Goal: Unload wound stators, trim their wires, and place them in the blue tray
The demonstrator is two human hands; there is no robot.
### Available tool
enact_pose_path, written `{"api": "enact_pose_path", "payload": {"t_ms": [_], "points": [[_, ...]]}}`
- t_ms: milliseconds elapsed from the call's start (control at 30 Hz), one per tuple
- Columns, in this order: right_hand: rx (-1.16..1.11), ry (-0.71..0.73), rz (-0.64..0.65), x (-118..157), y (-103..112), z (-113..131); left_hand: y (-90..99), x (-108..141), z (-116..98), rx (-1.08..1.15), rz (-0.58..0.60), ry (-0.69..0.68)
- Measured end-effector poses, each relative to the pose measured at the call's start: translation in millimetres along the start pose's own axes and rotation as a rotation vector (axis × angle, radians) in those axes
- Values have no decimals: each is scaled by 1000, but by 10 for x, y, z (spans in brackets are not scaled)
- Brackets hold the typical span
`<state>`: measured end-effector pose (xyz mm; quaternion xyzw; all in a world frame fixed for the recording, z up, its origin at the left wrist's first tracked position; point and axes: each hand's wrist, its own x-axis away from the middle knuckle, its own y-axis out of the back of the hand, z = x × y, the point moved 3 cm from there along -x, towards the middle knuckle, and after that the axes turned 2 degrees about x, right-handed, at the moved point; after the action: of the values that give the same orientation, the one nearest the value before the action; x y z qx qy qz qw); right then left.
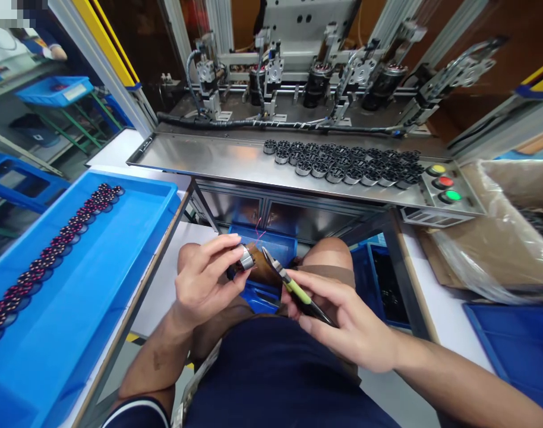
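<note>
My left hand (209, 273) is closed around a small round motor stator (246, 258), a metal ring with black parts. Thin pinkish wire ends (259, 227) rise beside it. In my right hand (343, 315) is a pair of cutting pliers (293, 288) with yellow-green and black handles. The plier jaws point up and left, a short gap to the right of the stator. Both hands are above my lap.
Rows of similar stators (336, 172) stand on the metal ledge (200, 156) before a machine (316, 77). Left, a blue tray (97, 255) holds a line of wound stators (53, 255). Push buttons (452, 196) and a plastic-lined carton (498, 238) are at right. Behind left, another person's hand (57, 52) shows.
</note>
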<state>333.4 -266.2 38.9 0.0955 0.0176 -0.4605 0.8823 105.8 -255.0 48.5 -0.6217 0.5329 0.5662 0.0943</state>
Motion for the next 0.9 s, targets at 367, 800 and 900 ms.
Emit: {"api": "enact_pose_path", "payload": {"t_ms": [367, 800, 900], "points": [[-193, -72, 143, -12, -58, 50, -26, 40, 20, 242, -69, 14], [-180, -81, 135, -88, -89, 90, -21, 83, 28, 383, -49, 77], [-180, -67, 129, -94, -88, 110, -11, 78, 17, 397, -50, 63]]}}
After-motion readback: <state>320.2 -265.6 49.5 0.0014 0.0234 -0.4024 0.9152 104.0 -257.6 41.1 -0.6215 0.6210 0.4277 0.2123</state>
